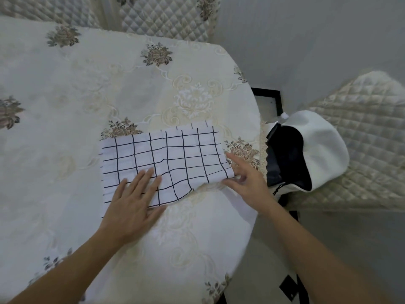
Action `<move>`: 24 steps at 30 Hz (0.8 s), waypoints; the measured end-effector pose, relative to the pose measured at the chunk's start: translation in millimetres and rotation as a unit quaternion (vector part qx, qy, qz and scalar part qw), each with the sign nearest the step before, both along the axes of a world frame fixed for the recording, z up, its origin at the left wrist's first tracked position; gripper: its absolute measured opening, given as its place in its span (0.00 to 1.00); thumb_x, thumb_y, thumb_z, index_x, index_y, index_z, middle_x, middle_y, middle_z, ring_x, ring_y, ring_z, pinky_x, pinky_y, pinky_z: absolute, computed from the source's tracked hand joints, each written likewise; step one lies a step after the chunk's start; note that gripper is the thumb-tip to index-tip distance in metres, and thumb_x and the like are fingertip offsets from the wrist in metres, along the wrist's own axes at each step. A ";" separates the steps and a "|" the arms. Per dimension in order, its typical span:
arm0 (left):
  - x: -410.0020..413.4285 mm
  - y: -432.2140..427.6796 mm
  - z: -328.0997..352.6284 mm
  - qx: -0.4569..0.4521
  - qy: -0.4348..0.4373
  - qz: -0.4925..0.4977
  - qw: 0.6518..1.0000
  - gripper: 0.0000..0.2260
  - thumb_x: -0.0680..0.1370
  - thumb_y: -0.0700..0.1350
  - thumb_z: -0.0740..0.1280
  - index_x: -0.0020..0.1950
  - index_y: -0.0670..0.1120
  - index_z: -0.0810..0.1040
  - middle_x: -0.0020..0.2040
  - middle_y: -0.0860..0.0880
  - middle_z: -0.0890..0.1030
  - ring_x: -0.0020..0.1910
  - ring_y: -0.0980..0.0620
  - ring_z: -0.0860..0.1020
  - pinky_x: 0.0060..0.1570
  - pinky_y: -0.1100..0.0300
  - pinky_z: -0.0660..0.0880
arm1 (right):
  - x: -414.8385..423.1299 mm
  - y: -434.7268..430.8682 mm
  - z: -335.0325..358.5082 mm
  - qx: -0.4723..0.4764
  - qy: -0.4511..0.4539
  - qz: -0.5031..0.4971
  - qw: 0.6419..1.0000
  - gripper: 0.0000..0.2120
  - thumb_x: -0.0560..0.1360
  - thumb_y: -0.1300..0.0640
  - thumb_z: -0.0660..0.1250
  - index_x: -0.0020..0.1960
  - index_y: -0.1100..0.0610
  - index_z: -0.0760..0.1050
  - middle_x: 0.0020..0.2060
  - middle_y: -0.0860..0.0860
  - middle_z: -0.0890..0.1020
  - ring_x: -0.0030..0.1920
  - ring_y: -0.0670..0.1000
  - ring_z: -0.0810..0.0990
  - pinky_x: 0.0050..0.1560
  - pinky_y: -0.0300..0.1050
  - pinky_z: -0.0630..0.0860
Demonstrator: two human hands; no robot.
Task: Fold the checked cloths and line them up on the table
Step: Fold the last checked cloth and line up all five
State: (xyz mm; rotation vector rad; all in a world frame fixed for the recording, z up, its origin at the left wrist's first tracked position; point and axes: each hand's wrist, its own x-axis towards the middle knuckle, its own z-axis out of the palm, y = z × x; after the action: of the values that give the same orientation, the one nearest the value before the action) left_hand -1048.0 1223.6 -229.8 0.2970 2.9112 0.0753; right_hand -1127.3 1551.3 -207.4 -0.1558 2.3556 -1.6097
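Over toward the right side of the counter (76, 106) sits the checked cloth (175, 154), white with thin dark grid lines, lying folded with a second layer peeking out past its far edge (the edges don't quite match up). It's a bit rumpled through the middle, and its near edge curves up between the two hands. The left hand (133, 207) lies flat on the near-left part of the cloth, palm down, fingers (144, 178) straight and slightly spread, pressing the fabric onto the counter. The right hand (252, 185) is at the cloth's near-right corner, with the index finger stretched out along the right edge and the thumb down by the corner; the other fingers are blurry, so I can't tell if they actually have hold of any fabric. Under it all is a cream tablecloth with embroidered flowers and scrollwork. Just off the right edge of the counter, a white bag (317, 150) with a dark inside sits open on a quilted chair seat (368, 132), and another quilted chair back (164, 18) stands behind the far side.
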 end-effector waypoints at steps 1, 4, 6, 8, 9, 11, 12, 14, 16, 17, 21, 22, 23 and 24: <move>0.3 -1.0 0.2 0.000 0.000 -0.003 1.000 0.33 0.81 0.68 0.44 0.82 0.53 0.50 0.82 0.51 0.48 0.81 0.51 0.46 0.77 0.45 0.49 | -1.4 2.7 1.8 -0.001 0.005 -0.001 1.000 0.33 0.73 0.68 0.74 0.74 0.54 0.69 0.51 0.51 0.83 0.40 0.35 0.78 0.49 0.28 0.73; 1.0 -4.0 -0.5 0.003 -0.002 -0.012 1.000 0.34 0.80 0.69 0.45 0.82 0.53 0.50 0.83 0.51 0.47 0.81 0.51 0.46 0.77 0.43 0.50 | -6.5 13.3 3.0 0.039 0.020 0.011 0.999 0.34 0.72 0.66 0.76 0.73 0.48 0.70 0.45 0.53 0.83 0.44 0.38 0.80 0.51 0.28 0.72; 1.8 -3.9 -1.2 0.003 -0.003 -0.011 1.000 0.35 0.80 0.70 0.46 0.82 0.53 0.50 0.83 0.51 0.47 0.81 0.50 0.46 0.77 0.42 0.50 | -9.2 20.1 -2.0 0.079 0.031 0.043 0.995 0.34 0.72 0.65 0.76 0.72 0.45 0.70 0.47 0.56 0.82 0.45 0.40 0.79 0.52 0.29 0.70; 2.2 -1.4 -0.1 -0.004 -0.004 -0.004 1.000 0.36 0.79 0.71 0.46 0.82 0.53 0.49 0.83 0.51 0.47 0.81 0.50 0.46 0.77 0.41 0.49 | -11.1 26.0 -6.7 0.124 0.056 0.062 0.989 0.31 0.73 0.61 0.75 0.73 0.45 0.70 0.47 0.50 0.81 0.48 0.43 0.77 0.54 0.36 0.70; 2.1 0.8 0.9 -0.003 -0.003 0.001 1.000 0.37 0.79 0.72 0.47 0.82 0.53 0.49 0.83 0.51 0.47 0.81 0.50 0.45 0.77 0.41 0.49 | -11.5 27.4 -6.8 0.156 0.095 0.060 0.981 0.28 0.74 0.59 0.72 0.73 0.47 0.71 0.48 0.48 0.79 0.50 0.46 0.76 0.56 0.42 0.72; 0.2 6.2 4.6 0.014 0.006 0.017 1.000 0.37 0.78 0.72 0.47 0.82 0.53 0.49 0.83 0.51 0.48 0.81 0.50 0.47 0.77 0.40 0.48 | -10.8 20.3 -5.8 0.210 0.211 0.037 0.954 0.24 0.75 0.54 0.66 0.70 0.54 0.74 0.51 0.49 0.77 0.52 0.52 0.74 0.57 0.53 0.74; -1.8 9.3 6.1 0.026 0.009 0.025 0.999 0.36 0.79 0.71 0.47 0.82 0.54 0.49 0.83 0.51 0.48 0.81 0.50 0.48 0.77 0.39 0.48 | -10.0 9.8 -5.0 0.228 0.252 0.029 0.940 0.22 0.76 0.52 0.64 0.69 0.56 0.75 0.53 0.51 0.77 0.55 0.54 0.75 0.58 0.56 0.74; -7.7 16.0 8.5 0.044 0.013 0.042 0.998 0.34 0.80 0.70 0.45 0.82 0.55 0.49 0.83 0.52 0.47 0.81 0.50 0.47 0.77 0.39 0.47 | -10.7 -23.0 -2.9 0.266 0.296 0.057 0.915 0.23 0.80 0.47 0.61 0.71 0.55 0.73 0.63 0.54 0.76 0.66 0.58 0.72 0.68 0.59 0.69; -14.6 19.5 7.9 0.049 0.014 0.068 0.996 0.32 0.80 0.69 0.40 0.82 0.57 0.47 0.82 0.53 0.45 0.81 0.52 0.44 0.77 0.41 0.44 | -15.4 -56.3 -7.3 0.327 0.268 0.117 0.899 0.28 0.82 0.40 0.54 0.78 0.50 0.64 0.76 0.52 0.67 0.79 0.56 0.58 0.78 0.57 0.56; -17.9 19.4 6.2 0.047 0.013 0.083 0.995 0.32 0.79 0.69 0.37 0.81 0.59 0.45 0.82 0.53 0.43 0.81 0.52 0.42 0.77 0.41 0.42 | -20.1 -67.8 -11.5 0.356 0.246 0.138 0.891 0.30 0.82 0.37 0.50 0.81 0.48 0.58 0.80 0.51 0.60 0.81 0.54 0.51 0.80 0.55 0.50; -19.0 11.1 -2.2 0.023 0.012 0.118 0.993 0.31 0.80 0.68 0.36 0.81 0.59 0.42 0.82 0.52 0.41 0.81 0.51 0.41 0.77 0.40 0.45 | -29.8 -74.7 -33.9 0.419 0.208 0.163 0.869 0.33 0.81 0.32 0.43 0.82 0.45 0.47 0.82 0.49 0.46 0.81 0.52 0.40 0.80 0.54 0.44; -17.3 8.6 -4.4 0.019 0.014 0.115 0.993 0.30 0.80 0.67 0.38 0.81 0.59 0.44 0.82 0.52 0.42 0.81 0.51 0.42 0.77 0.40 0.47 | -29.7 -70.9 -38.7 0.430 0.215 0.162 0.862 0.33 0.81 0.32 0.43 0.82 0.45 0.48 0.82 0.50 0.47 0.81 0.52 0.41 0.80 0.55 0.46; -15.7 6.2 -6.5 0.015 0.017 0.112 0.993 0.30 0.81 0.67 0.39 0.82 0.58 0.45 0.82 0.51 0.43 0.81 0.50 0.44 0.77 0.40 0.49 | -29.6 -67.3 -42.2 0.441 0.223 0.160 0.854 0.33 0.82 0.32 0.44 0.82 0.45 0.49 0.82 0.50 0.48 0.81 0.53 0.43 0.80 0.56 0.48; -14.8 4.5 -8.6 0.014 0.020 0.108 0.994 0.30 0.81 0.67 0.41 0.82 0.57 0.46 0.83 0.50 0.44 0.81 0.50 0.44 0.77 0.40 0.50 | -29.7 -64.0 -44.1 0.451 0.227 0.159 0.849 0.32 0.82 0.33 0.45 0.82 0.45 0.49 0.82 0.50 0.49 0.81 0.53 0.44 0.80 0.56 0.49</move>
State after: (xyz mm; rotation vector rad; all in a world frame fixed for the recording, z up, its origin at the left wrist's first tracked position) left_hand -1062.9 1228.2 -238.4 -0.0140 2.9725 0.1446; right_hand -1157.0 1487.3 -251.4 -0.7253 2.9506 -0.2150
